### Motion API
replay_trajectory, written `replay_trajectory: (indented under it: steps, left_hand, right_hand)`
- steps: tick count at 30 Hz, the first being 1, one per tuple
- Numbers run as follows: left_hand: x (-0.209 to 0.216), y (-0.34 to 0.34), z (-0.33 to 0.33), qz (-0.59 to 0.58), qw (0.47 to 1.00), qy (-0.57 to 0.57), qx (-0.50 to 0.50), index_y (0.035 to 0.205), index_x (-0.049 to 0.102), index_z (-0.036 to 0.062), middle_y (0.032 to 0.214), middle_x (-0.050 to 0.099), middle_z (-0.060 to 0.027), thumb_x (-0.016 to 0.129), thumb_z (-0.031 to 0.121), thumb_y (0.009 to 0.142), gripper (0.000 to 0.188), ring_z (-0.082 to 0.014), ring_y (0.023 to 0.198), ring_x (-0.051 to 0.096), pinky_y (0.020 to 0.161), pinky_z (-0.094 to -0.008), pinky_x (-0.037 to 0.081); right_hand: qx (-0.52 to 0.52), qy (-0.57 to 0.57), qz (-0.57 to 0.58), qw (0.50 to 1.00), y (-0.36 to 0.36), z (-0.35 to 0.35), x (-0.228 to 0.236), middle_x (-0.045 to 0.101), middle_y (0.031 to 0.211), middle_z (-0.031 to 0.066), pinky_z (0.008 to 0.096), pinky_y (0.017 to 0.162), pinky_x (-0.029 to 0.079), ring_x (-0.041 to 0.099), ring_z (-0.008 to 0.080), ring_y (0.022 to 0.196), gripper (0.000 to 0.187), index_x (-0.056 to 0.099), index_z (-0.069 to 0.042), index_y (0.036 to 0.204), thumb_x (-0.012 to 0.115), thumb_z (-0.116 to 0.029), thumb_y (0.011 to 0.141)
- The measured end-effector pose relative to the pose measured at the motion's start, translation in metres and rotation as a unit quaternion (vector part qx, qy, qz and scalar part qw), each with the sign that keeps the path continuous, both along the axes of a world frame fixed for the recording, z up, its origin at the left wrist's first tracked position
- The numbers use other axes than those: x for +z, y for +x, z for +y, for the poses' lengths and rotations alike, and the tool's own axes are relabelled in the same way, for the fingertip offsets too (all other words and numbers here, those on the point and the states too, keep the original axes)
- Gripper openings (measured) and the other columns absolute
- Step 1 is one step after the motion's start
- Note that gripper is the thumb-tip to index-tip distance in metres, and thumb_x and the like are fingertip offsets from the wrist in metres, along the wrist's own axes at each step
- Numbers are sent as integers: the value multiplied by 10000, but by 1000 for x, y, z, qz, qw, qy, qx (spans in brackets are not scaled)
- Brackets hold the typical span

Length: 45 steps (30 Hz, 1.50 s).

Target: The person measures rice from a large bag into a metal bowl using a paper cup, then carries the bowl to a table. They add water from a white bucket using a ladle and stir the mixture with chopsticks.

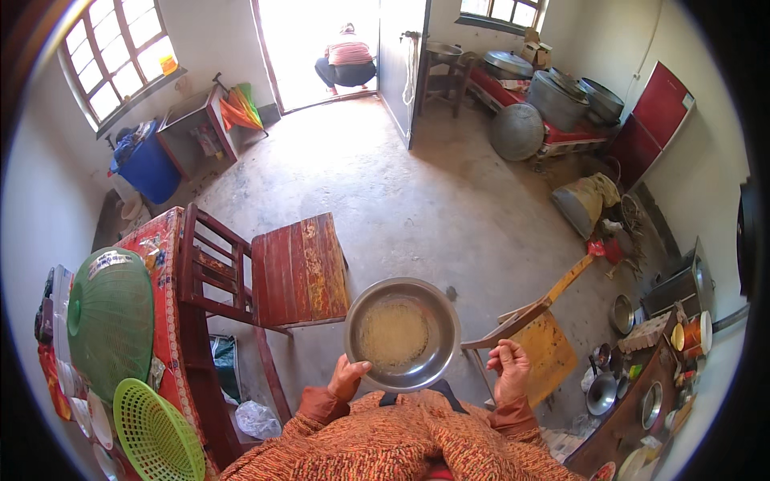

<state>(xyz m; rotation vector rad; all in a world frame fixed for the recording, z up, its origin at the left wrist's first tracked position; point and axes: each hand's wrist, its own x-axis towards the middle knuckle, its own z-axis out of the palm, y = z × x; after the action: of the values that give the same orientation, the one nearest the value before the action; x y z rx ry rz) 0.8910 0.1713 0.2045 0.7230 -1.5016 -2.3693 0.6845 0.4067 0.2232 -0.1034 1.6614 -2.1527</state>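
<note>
My left hand [346,377] grips the near left rim of a round metal bowl [442,325], with the thumb over the edge. In the bottom of the bowl lies a shallow layer of pale yellow, fine-looking grains [393,333]; their exact kind cannot be made out. The bowl is held in front of my body, above the floor. To the right of it, apart from the rim, my right hand [511,372] is raised with its fingers curled together. Whatever those fingers may pinch is too small to see.
A red wooden chair [298,271] stands left of the bowl, beside a table with a green mesh food cover [112,321] and a green basket [158,429]. A worn yellow-seated chair [545,361] is close on the right. Beyond the open door [395,72], a person [347,62] squats.
</note>
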Motion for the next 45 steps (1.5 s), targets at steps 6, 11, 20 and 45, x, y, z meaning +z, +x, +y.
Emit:
replay_trajectory:
  steps: [6,11,20,45]
  left_hand:
    - [1,-73,-17,53,994,31,91,1124,500,-61,1022,596,-139,582,299,723,546,-204,910,570,788,-320,450]
    - [18,-134,-28,26,993,22,112,1138,484,-70,1044,583,-148,595,306,726,569,-208,916,568,799,-322,446]
    - [0,-247,-81,-39,999,19,19,1112,506,-53,1005,608,-141,575,284,718,523,-217,875,585,767,-333,460]
    - [-13,-594,-208,-15,982,107,-157,1193,444,-44,1133,531,-170,562,223,736,542,-264,993,543,850,-386,432]
  right_hand:
    - [9,84,90,992,-118,-11,-19,567,696,14,189,531,449,515,61,556,150,618,-29,929,622,-156,849]
    - [19,71,100,992,-192,-29,-25,572,703,15,185,521,450,518,61,557,142,621,-33,910,628,-158,844]
    - [97,93,294,946,-276,-121,17,582,724,20,206,551,456,537,72,606,116,627,-22,910,615,-117,845]
    - [-246,-7,-1,969,-529,-137,13,624,766,87,223,531,469,562,101,573,194,615,0,1010,522,-101,873]
